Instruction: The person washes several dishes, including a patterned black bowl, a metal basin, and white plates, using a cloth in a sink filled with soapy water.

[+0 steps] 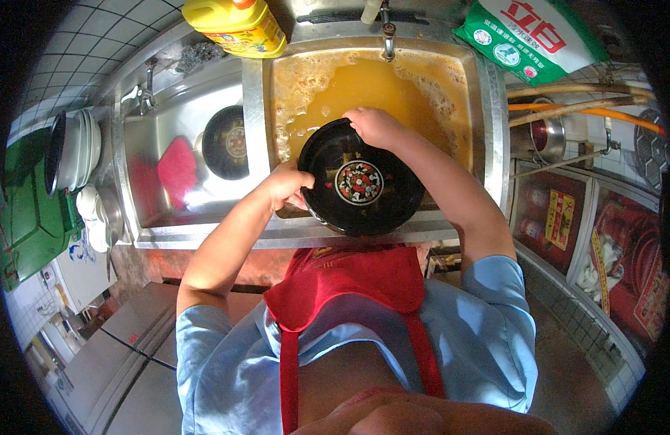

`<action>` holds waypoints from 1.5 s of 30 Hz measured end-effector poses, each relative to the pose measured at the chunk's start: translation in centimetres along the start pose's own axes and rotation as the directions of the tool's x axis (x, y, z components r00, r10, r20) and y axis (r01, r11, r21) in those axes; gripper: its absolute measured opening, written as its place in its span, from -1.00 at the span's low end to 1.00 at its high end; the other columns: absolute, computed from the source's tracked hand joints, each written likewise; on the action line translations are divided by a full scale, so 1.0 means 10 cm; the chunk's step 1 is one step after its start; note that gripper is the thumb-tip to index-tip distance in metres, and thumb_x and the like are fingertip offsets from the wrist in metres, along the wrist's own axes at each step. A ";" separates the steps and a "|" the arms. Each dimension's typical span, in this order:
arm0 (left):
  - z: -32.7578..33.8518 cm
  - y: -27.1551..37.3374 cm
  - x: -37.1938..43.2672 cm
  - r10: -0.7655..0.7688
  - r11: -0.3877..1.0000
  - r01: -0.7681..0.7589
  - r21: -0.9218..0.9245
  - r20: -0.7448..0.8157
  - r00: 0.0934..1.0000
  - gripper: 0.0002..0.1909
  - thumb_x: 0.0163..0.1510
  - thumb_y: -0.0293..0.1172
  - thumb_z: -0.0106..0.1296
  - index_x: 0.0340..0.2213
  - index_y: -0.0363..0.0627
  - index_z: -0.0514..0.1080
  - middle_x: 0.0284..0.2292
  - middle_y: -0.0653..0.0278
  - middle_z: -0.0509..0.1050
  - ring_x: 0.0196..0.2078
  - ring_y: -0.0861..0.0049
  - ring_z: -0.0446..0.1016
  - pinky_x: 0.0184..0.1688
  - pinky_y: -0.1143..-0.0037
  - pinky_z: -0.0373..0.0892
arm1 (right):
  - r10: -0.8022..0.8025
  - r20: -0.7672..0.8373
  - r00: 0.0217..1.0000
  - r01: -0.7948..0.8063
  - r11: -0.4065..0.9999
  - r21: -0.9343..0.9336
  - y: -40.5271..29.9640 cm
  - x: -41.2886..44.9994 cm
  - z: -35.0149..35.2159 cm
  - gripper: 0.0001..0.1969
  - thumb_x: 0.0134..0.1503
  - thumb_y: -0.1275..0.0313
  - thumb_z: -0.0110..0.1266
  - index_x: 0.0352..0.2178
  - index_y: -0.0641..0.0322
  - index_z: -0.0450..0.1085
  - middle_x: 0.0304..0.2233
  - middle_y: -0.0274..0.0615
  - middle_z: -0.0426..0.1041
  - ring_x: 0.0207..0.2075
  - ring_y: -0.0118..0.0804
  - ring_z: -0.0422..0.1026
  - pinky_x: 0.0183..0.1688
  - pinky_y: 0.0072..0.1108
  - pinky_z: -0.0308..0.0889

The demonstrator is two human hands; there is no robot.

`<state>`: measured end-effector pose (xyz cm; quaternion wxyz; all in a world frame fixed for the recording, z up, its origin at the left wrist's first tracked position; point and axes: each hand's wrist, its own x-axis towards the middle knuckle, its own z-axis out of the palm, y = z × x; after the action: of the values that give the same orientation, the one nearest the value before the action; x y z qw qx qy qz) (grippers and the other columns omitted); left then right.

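Note:
A round black dish with a patterned red and white medallion is tilted over the near edge of the right sink basin. My left hand grips its left rim, thumb on the inside. At the top of the rim my right hand holds on, fingers over the edge. Murky yellow-brown water with foam round its sides fills the basin behind the dish. In the left steel basin lie another black dish with a similar medallion and a red cloth.
A yellow detergent jug stands behind the divider, beside a faucet. A green and white detergent bag sits at the back right. Stacked bowls are left of the sinks; hoses and a metal pot are at the right.

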<state>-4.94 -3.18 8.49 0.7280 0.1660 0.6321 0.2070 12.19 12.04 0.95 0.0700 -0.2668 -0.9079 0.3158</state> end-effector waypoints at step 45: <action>-0.01 0.08 -0.18 0.164 0.976 -0.152 0.154 -0.073 0.984 -0.43 -0.34 -0.58 -0.09 -0.16 -0.35 0.13 -0.44 0.11 0.37 -0.57 0.47 0.40 -0.69 0.56 0.37 | 0.408 0.291 0.865 -0.478 0.496 0.725 0.50 0.11 -0.19 -0.84 -0.09 0.37 0.02 -0.47 0.23 0.40 -0.52 -0.29 0.41 -0.43 -0.45 0.36 -0.32 -0.64 0.25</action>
<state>-5.29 -3.41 10.39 0.6674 0.2603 0.6609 0.2237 14.03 17.00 -0.64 0.0581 -0.4202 -0.5824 0.6935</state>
